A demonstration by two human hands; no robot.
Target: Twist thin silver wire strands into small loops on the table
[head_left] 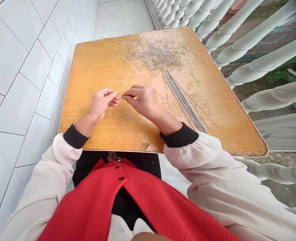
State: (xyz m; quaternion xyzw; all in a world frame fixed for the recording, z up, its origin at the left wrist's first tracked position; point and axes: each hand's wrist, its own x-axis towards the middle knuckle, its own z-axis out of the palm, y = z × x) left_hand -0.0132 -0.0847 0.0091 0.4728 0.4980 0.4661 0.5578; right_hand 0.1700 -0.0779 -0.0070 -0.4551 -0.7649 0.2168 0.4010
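Head camera looks down at two bare hands working just above a scuffed, honey-coloured wooden tabletop [87, 77]. The left hand [101, 104] is closed, its curled fingers and thumb pinching a thin wire loop [118, 85] that rises just beyond the knuckles. Two or three smaller wire rings [116, 109] lie just below those fingers, joined to the loop or only overlapping it; the view cannot settle which. The right hand [142, 102] comes in from the other side, closed in a tight pinch on a fine wire end [123, 96], its fingertips nearly meeting the left hand's. That pinch at the wire end is the work in hand.

Well beyond both hands, a loose tangle of silvery wire scraps [155, 53] covers the far part of the table. Just right of the right hand, a bundle of long, straight dark wires [184, 103] fans out from the tangle towards the near edge. Below the hands sit the person's cream sleeves, with black cuffs [72, 136] at the wrists, and a red textured waistcoat [95, 204]. Left of the left hand rises a white tiled wall [19, 83]; well right of the right hand runs a white balustrade [263, 57].
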